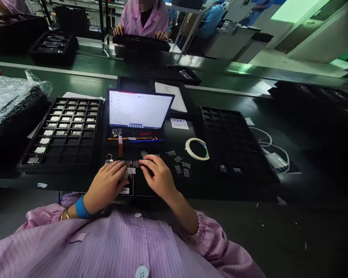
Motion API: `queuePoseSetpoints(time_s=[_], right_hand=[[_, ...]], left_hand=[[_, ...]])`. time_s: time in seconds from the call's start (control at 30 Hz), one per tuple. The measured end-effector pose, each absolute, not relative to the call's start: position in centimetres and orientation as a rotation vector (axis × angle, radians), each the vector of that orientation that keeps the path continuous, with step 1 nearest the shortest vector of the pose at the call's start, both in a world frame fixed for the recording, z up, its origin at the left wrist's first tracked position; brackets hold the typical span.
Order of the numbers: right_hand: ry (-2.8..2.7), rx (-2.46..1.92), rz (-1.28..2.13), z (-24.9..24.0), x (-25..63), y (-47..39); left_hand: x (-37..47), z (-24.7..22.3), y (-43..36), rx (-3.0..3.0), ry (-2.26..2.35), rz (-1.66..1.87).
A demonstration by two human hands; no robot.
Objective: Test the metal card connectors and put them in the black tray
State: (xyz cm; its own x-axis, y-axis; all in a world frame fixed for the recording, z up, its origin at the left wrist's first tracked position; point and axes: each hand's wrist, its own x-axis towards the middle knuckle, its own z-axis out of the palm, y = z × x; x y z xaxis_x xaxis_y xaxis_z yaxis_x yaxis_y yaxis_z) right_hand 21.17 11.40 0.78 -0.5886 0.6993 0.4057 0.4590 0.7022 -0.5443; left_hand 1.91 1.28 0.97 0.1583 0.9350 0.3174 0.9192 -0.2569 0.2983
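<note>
By the bench's (81,82) near edge, the right hand (161,179), pinching a circuit module (136,164), could skew it if the left hand (106,183), fingers together, lets the dark panel (130,180) slide.

We wear a light purple smock (118,247) with fine darker stripes running along its front. A round white button (142,271) with small holes stands out on it, and a second button (138,215) shows beyond. Our sleeves (217,247) are loose and pinkish, the right cuff (196,223) gathered into ruffles. Our left wrist carries a wide blue band (82,207) and thin shiny bracelets (67,213)
</note>
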Motion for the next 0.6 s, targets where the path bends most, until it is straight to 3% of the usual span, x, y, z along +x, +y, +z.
queuePoseSetpoints(time_s=[0.27, 0.6], right_hand=[[-2.785, -0.257, 0.189, 1.6, 21.4, 14.5], [-2.811, 0.036, 0.114, 1.5, 21.5, 16.9]], left_hand=[[1.2, -0.7, 0.5, 2.337, 1.816, 0.811], [1.0, -0.5, 0.5, 2.309, 1.801, 0.838]])
